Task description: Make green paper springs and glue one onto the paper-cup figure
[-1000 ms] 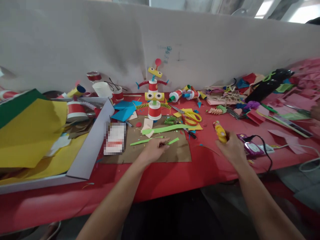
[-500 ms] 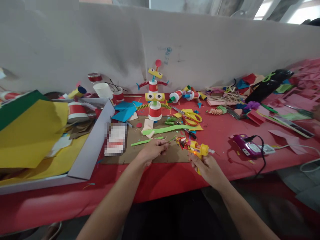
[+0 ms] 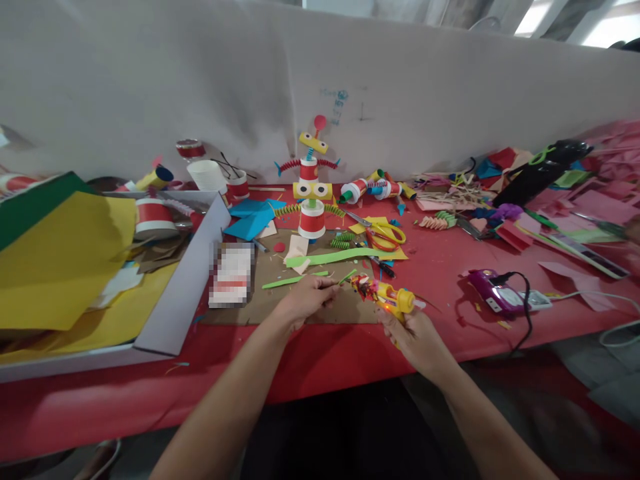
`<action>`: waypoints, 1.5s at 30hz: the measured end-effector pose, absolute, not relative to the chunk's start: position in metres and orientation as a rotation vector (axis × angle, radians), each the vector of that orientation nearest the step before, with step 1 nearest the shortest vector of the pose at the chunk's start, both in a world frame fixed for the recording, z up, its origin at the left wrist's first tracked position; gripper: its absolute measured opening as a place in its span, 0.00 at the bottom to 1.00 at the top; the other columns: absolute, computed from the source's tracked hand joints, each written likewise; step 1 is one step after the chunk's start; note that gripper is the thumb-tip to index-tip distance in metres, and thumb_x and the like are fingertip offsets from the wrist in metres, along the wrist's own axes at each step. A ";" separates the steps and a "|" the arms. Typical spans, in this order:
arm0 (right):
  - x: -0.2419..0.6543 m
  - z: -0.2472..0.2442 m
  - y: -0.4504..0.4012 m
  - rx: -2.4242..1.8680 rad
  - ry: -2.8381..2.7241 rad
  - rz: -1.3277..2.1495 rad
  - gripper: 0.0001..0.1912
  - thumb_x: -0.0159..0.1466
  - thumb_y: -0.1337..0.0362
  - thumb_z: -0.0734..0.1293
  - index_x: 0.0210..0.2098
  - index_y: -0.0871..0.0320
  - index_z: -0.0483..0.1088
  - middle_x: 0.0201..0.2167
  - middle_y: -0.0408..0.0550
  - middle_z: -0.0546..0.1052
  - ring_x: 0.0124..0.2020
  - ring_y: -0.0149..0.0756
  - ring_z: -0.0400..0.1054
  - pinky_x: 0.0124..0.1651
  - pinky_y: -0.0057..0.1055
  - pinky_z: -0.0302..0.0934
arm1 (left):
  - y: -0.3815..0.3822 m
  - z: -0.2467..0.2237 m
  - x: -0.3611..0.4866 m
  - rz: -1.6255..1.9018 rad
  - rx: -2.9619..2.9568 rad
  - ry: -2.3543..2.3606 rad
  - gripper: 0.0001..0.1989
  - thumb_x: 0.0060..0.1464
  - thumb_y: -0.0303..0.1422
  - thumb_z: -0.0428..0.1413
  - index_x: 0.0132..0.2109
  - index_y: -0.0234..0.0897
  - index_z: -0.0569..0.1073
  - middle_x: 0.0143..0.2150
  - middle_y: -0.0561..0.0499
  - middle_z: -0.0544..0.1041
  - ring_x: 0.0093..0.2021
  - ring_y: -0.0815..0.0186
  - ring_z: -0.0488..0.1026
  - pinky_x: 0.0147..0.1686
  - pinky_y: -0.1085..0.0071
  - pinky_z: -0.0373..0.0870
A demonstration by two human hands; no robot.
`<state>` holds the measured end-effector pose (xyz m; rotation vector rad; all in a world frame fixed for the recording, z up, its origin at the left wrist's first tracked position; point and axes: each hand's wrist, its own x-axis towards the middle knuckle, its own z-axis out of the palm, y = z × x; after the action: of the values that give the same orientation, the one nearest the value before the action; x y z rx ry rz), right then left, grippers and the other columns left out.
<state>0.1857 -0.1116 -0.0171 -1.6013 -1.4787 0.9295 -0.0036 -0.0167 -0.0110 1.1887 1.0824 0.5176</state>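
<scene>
My right hand (image 3: 411,333) is wrapped round a yellow hot glue gun (image 3: 391,297), whose small orange light is lit and whose nozzle points left. Between the pinched fingers of my left hand (image 3: 311,299) is a small green paper strip (image 3: 348,276), close to the nozzle. Both hands are over a brown cardboard sheet (image 3: 280,310). Just beyond them lie a long light-green paper strip (image 3: 335,257) and a narrower green strip (image 3: 280,283). Further back stands a red-and-white paper-cup figure (image 3: 312,220) with yellow eye band and folded-paper arms; a similar figure is behind it.
Left, a white box (image 3: 167,320) holds yellow paper. Yellow-handled scissors (image 3: 387,235) and a dark screwdriver (image 3: 384,268) lie beyond the glue gun. A purple power adapter (image 3: 493,293) with cables sits at right. A black bottle (image 3: 535,175) leans among paper scraps.
The glue gun has shifted very slightly, its nozzle staying by the green strip in my left hand. The strip's tip now shows more clearly. The view has tilted a little.
</scene>
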 end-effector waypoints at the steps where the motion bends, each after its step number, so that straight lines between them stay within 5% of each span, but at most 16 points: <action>1: 0.186 -0.017 -0.111 -1.602 -1.477 0.924 0.16 0.60 0.51 0.63 0.24 0.57 0.65 0.16 0.40 0.65 0.17 0.28 0.57 0.20 0.25 0.51 | -0.017 -0.011 -0.003 0.523 1.183 1.075 0.09 0.44 0.35 0.58 0.31 0.33 0.76 0.20 0.56 0.64 0.20 0.75 0.57 0.20 0.76 0.49; 14: 0.197 -0.015 -0.103 -1.758 -1.666 0.562 0.19 0.62 0.49 0.57 0.24 0.55 0.66 0.15 0.45 0.68 0.21 0.38 0.65 0.24 0.30 0.54 | -0.014 -0.011 -0.007 0.548 1.160 1.025 0.09 0.45 0.34 0.58 0.33 0.33 0.75 0.22 0.56 0.65 0.21 0.75 0.59 0.20 0.76 0.51; 24: 0.279 -0.025 -0.055 -2.458 -1.827 -0.136 0.21 0.62 0.57 0.59 0.45 0.69 0.65 0.40 0.67 0.72 0.41 0.54 0.68 0.38 0.41 0.59 | -0.016 -0.009 -0.009 0.552 1.169 0.994 0.10 0.52 0.36 0.54 0.34 0.33 0.73 0.26 0.55 0.66 0.23 0.76 0.60 0.22 0.76 0.51; 27: 0.272 -0.023 -0.046 -2.300 -1.825 -0.202 0.21 0.58 0.63 0.64 0.49 0.67 0.66 0.48 0.68 0.68 0.50 0.58 0.61 0.47 0.49 0.55 | -0.016 -0.007 -0.011 0.545 1.128 0.951 0.13 0.53 0.38 0.53 0.30 0.32 0.72 0.27 0.53 0.68 0.23 0.76 0.60 0.23 0.76 0.54; 29: 0.246 -0.021 -0.044 -1.964 -1.789 0.074 0.22 0.57 0.61 0.65 0.50 0.61 0.66 0.52 0.61 0.67 0.52 0.53 0.60 0.50 0.48 0.55 | -0.016 -0.005 -0.012 0.531 1.115 0.899 0.14 0.53 0.40 0.52 0.31 0.32 0.73 0.28 0.52 0.69 0.23 0.76 0.62 0.24 0.75 0.56; 33: 0.173 -0.020 -0.044 -1.322 -1.419 1.191 0.15 0.57 0.54 0.65 0.38 0.57 0.73 0.33 0.48 0.76 0.34 0.38 0.69 0.39 0.35 0.61 | -0.016 -0.007 -0.012 0.493 1.173 0.841 0.15 0.54 0.41 0.51 0.33 0.32 0.72 0.28 0.51 0.72 0.24 0.74 0.68 0.24 0.76 0.58; 35: 0.150 -0.022 -0.041 -1.200 -1.202 1.379 0.12 0.55 0.54 0.68 0.26 0.58 0.73 0.23 0.44 0.73 0.26 0.33 0.66 0.33 0.32 0.60 | -0.016 -0.009 -0.011 0.490 1.224 0.866 0.14 0.55 0.40 0.50 0.33 0.33 0.71 0.27 0.51 0.73 0.24 0.73 0.70 0.22 0.76 0.58; 37: 0.144 -0.024 -0.034 -1.170 -1.032 1.373 0.11 0.51 0.57 0.71 0.21 0.58 0.72 0.19 0.41 0.71 0.23 0.29 0.63 0.30 0.29 0.58 | -0.014 -0.010 -0.012 0.499 1.279 0.908 0.13 0.56 0.37 0.48 0.33 0.33 0.71 0.24 0.52 0.72 0.22 0.73 0.70 0.21 0.77 0.56; 41: 0.160 -0.020 -0.013 -1.192 -0.798 1.049 0.08 0.49 0.59 0.71 0.26 0.57 0.74 0.20 0.39 0.71 0.22 0.27 0.60 0.27 0.26 0.54 | -0.007 -0.005 -0.023 0.571 1.298 1.022 0.12 0.56 0.33 0.49 0.28 0.32 0.71 0.21 0.53 0.71 0.19 0.73 0.68 0.20 0.77 0.56; 45: 0.159 -0.015 0.001 -1.349 -1.381 0.760 0.08 0.57 0.59 0.65 0.29 0.56 0.74 0.25 0.43 0.74 0.28 0.34 0.65 0.33 0.29 0.57 | 0.002 0.004 -0.043 0.997 1.119 1.066 0.11 0.54 0.37 0.52 0.32 0.33 0.72 0.23 0.53 0.71 0.21 0.74 0.68 0.21 0.78 0.58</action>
<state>0.1586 0.0010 -0.0154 -1.3492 -1.3805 0.7596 -0.0429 0.0022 0.0036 1.1194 1.0661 0.9968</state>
